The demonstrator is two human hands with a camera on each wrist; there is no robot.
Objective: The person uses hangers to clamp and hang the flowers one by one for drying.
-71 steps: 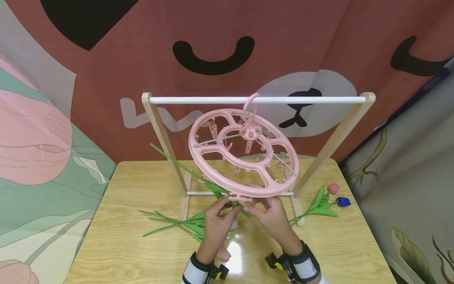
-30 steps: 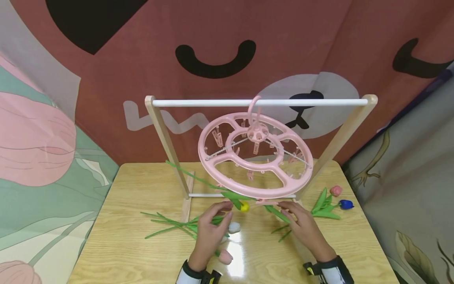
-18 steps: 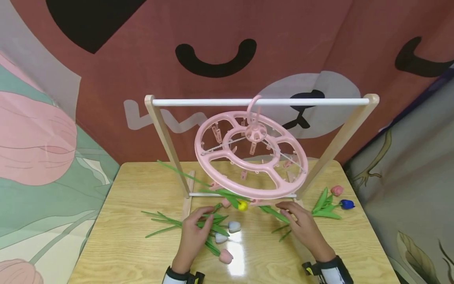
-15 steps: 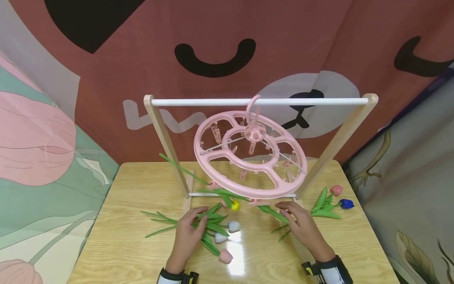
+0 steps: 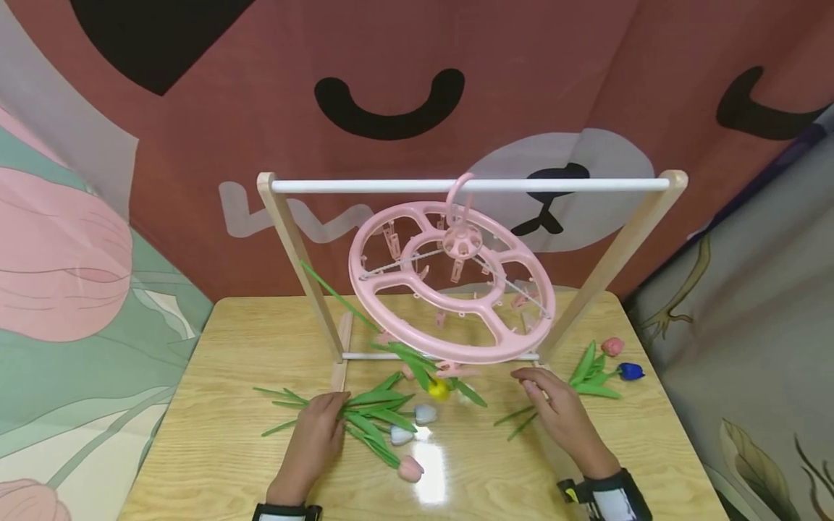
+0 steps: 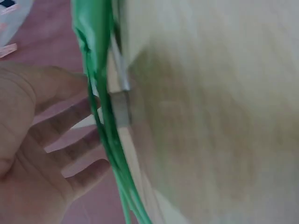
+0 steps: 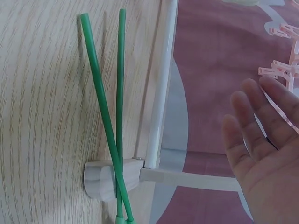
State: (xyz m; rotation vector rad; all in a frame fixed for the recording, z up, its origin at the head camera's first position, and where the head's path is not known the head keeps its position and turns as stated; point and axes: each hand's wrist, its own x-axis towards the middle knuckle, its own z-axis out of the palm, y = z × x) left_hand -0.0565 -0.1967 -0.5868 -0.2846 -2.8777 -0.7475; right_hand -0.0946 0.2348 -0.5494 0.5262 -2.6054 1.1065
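My left hand [image 5: 314, 438] is over the green stems of a bunch of artificial tulips [image 5: 378, 412] lying on the table, with white and pink heads to the right. In the left wrist view its spread fingers reach up to the stems [image 6: 110, 126], with gaps between them; no firm grip shows. My right hand [image 5: 563, 420], fingers extended, holds nothing beside the front rim of a pink round clip hanger [image 5: 417, 334]. From a clip [image 5: 452, 370] at that rim hangs a yellow tulip [image 5: 439, 389], its stem slanting up to the left.
A wooden stand with a white rod [image 5: 365, 186] carries the hanger by its hook. Pink and blue tulips [image 5: 596, 376] lie on the right, their stems [image 7: 119, 116] running under my right hand. A patterned curtain [image 5: 391, 43] stands behind the wooden table [image 5: 228, 347].
Both hands have come away from the clip and the yellow tulip, which now hangs on its own. My left hand has moved left and down to the tulip stems; my right hand has drawn back right.
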